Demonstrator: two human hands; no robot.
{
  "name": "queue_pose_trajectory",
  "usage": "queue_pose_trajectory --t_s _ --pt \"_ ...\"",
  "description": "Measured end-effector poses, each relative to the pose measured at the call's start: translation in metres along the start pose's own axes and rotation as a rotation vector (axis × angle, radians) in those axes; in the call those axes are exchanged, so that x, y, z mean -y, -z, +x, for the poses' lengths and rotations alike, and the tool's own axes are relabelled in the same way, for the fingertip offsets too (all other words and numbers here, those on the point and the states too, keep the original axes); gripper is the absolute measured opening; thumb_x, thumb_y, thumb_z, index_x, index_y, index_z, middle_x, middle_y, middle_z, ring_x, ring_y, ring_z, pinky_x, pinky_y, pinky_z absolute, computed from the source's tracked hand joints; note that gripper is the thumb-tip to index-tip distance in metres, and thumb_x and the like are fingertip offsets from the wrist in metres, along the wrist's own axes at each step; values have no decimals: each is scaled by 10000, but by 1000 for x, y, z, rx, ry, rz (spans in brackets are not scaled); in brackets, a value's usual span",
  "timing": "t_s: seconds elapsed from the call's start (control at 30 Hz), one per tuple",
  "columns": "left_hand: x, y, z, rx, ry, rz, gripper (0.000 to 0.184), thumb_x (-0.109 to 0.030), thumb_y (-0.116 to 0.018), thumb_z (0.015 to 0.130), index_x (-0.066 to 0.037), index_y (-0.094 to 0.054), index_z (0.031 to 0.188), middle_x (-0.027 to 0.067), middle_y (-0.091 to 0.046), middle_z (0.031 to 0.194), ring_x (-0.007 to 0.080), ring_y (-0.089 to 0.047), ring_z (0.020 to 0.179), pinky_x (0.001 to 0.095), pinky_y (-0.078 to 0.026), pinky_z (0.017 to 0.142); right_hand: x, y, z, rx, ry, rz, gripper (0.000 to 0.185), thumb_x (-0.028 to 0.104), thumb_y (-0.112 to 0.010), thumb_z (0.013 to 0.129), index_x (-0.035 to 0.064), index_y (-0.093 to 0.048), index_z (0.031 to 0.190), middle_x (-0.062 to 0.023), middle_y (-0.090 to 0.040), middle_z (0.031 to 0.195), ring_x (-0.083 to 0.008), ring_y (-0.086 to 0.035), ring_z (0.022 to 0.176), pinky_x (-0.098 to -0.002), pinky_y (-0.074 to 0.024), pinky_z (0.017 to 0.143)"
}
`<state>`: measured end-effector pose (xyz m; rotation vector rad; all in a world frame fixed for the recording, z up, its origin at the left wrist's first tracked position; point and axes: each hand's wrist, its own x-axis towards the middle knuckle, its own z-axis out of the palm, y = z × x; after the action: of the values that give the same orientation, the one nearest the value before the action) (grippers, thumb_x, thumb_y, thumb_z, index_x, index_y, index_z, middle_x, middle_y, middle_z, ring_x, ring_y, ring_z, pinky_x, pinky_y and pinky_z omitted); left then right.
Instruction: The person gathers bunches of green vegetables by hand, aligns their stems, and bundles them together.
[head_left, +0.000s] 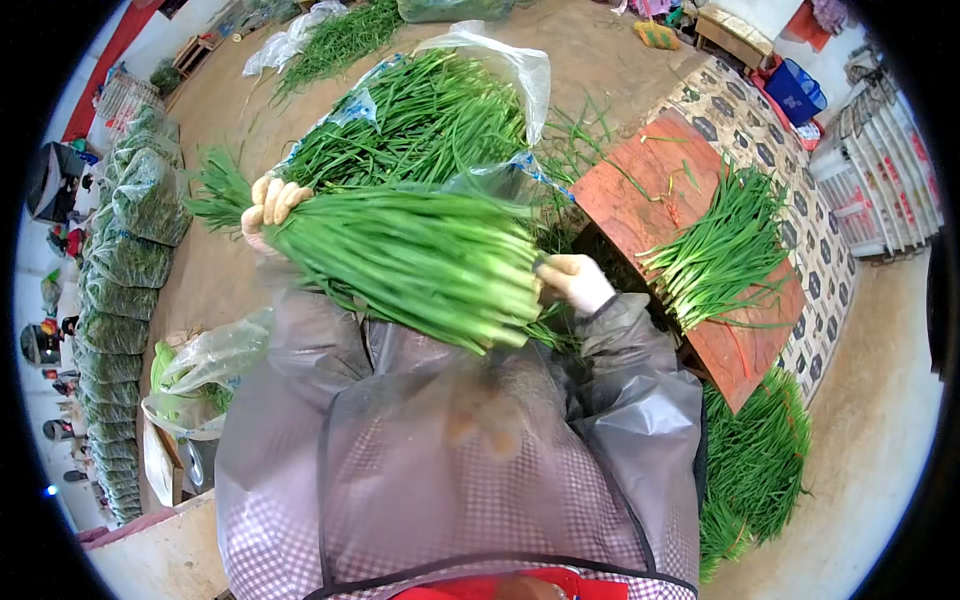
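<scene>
A large bunch of long green stalks (410, 260) lies across the front of the body, pale ends to the right and slightly blurred. My left hand (273, 208), in a pale glove, is wrapped round its leafy end. At the pale ends, my right hand (575, 280) is closed, with fingertips by the stalk edge; what it pinches is too small to make out. Just beyond lies a heap of the same greens (430, 115) in an open plastic bag (530, 80). A smaller pile of stalks (720, 245) rests on the reddish board (640, 170) at the right.
More greens (755, 460) lie on the floor below the board. Stacked bagged greens (125, 280) line the left side. A plastic bag (215, 370) stands at the lower left. White crates (875, 170) and a blue basket (795, 92) are at the right.
</scene>
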<state>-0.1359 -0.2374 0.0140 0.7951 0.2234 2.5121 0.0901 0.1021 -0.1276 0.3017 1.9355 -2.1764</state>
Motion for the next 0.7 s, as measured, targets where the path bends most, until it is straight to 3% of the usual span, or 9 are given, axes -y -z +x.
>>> queue_pose_trajectory --t_s 0.1,0.17,0.2,0.23,0.33,0.47,0.57,0.6,0.7 --pt "-3 -10 0 96 -16 -39 186 -28 -571 769 -126 -416 736 -33 -424 600 94 -446 590 255 -400 751 -4 42 -11 74 -415 -255 309 260 -602 873 -7 -650 1019 -81 -681 872 -156 -637 766 -277 -502 722" --pt "-9 -7 -2 125 24 -16 183 -38 -579 770 -129 -422 751 -32 -428 616 94 -437 600 258 -386 756 4 33 -22 -43 -92 -1096 408 304 -597 892 4 -589 1168 -109 -669 982 -163 -635 859 -277 -499 756" --pt "-9 -7 -2 147 28 -19 182 -43 -587 771 -129 -427 750 -32 -438 611 92 -444 598 252 -384 744 15 23 -24 -136 -225 -1254 483 318 -579 917 19 -509 1289 -111 -649 1054 -147 -609 948 -276 -486 795" --pt "-9 -7 -1 170 30 -22 182 -48 -594 772 -128 -433 748 -33 -448 607 90 -450 597 247 -382 732 25 17 -24 -137 -224 -1254 483 318 -579 917 19 -509 1289 -111 -649 1054 -147 -609 948 -276 -486 795" --pt "-10 -7 -1 170 42 11 175 -59 -606 772 -122 -444 753 -32 -459 601 87 -462 602 241 -384 724 53 -8 -24 -55 128 59 427 301 -625 905 20 -572 1222 -41 -634 949 -82 -556 777 -229 -452 686" --pt "-2 -15 1 201 18 -18 188 -29 -606 767 -126 -446 753 -32 -468 608 89 -472 583 246 -409 734 66 -28 -24 -87 154 -57 215 197 -629 893 -8 -653 835 16 -569 674 -59 -480 591 -211 -383 553" --pt "-8 -16 -4 178 35 18 178 -41 -602 777 -126 -448 755 -30 -475 614 87 -480 586 245 -412 733 82 -16 -34 -404 130 -30 145 131 -602 896 3 -661 866 -40 -670 819 -75 -576 731 -238 -475 682" --pt "-10 -15 -5 175 34 21 178 -41 -602 777 -126 -448 755 -30 -475 614 87 -480 586 245 -412 733 92 -28 -43 -267 351 137 151 120 -580 909 -1 -670 920 -11 -653 787 -85 -578 720 -268 -486 670" --pt "-9 -10 -2 212 74 31 174 -50 -600 784 -128 -447 754 -31 -473 613 86 -481 584 243 -413 733 120 -63 -52 -29 629 -375 216 141 -655 831 76 -686 1034 -54 -614 736 -179 -614 673 -294 -483 623"
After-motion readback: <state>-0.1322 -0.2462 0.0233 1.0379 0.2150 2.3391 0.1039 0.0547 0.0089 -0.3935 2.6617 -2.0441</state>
